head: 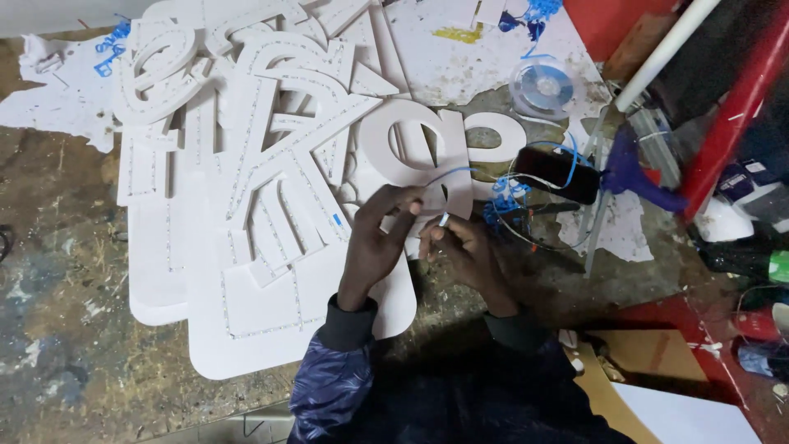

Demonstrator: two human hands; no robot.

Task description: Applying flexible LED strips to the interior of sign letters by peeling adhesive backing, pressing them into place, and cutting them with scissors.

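A thin blue wire (448, 175) runs between both hands at the centre of a cluttered desk (66, 329). The left hand (374, 238) pinches it between thumb and fingers, and the right hand (464, 247) grips its pale end just beside it, the two hands close together. They are held over a heap of white cut-out sign letters (271, 164). To the right lie a clear wire spool (542, 86) and a purple glue gun (633, 173).

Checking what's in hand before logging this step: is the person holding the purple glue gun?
No: the purple glue gun lies on the bench, while both hands, left hand and right hand, pinch a thin blue wire.
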